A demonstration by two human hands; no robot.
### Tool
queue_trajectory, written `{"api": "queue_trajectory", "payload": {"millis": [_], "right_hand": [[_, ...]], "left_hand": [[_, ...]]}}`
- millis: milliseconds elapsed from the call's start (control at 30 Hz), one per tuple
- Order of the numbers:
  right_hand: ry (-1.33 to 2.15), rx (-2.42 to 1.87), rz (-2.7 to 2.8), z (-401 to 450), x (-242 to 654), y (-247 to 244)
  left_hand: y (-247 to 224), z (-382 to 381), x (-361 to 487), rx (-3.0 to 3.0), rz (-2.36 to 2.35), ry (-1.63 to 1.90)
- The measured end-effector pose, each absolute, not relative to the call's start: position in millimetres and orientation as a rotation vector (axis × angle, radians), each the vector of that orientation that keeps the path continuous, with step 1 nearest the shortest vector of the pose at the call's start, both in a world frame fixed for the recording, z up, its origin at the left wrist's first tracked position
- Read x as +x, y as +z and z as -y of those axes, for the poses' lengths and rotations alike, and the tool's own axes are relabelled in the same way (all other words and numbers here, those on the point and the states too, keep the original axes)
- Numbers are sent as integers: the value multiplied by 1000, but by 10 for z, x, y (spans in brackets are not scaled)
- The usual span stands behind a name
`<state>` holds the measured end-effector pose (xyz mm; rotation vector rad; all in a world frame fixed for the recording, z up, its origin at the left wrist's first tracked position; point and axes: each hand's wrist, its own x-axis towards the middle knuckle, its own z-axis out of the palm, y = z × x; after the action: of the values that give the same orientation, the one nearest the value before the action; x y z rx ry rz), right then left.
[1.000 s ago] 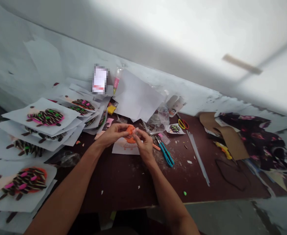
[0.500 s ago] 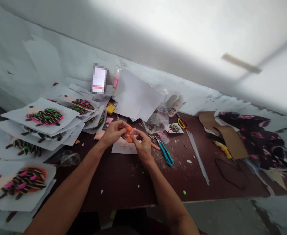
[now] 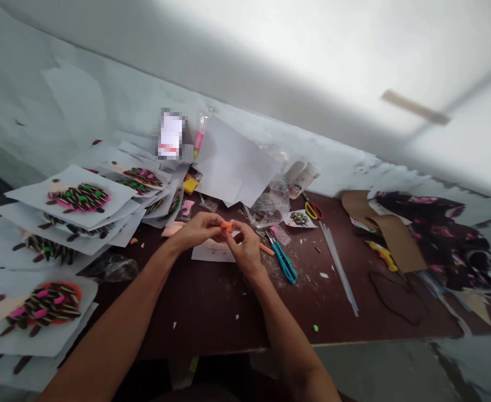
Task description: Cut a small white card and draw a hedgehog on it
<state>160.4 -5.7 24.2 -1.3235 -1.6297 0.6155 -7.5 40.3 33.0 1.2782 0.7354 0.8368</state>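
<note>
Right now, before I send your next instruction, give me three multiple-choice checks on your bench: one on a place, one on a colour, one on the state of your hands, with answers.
1. Where are the scissors with yellow and red handles? A) In the stacked sheets B) Right of the hands, near the wall C) Under the hands
2. What colour is the small piece? A) Green B) Pink C) Orange
3. How are the left hand and right hand? A) Raised, pinching the piece B) Flat on the table C) Holding scissors

1 B: they lie right of the hands.
2 C: it shows orange.
3 A: both meet on it above the white sheet.
</note>
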Motion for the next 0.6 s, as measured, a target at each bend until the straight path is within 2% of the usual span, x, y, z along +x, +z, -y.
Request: {"api": "queue_trajectory", "payload": {"millis": [133,333,600], "right_hand": [[530,-1315,1714,50,1619,262],[441,-1372,1809,53,1588,266],[393,-1434,1835,82,1544,283]], "left_hand": [[336,-398,-71,1288,-747,832],[269,-427,-15,1325,-786,1070],[343,-374,4,1335,-754,1048]]}}
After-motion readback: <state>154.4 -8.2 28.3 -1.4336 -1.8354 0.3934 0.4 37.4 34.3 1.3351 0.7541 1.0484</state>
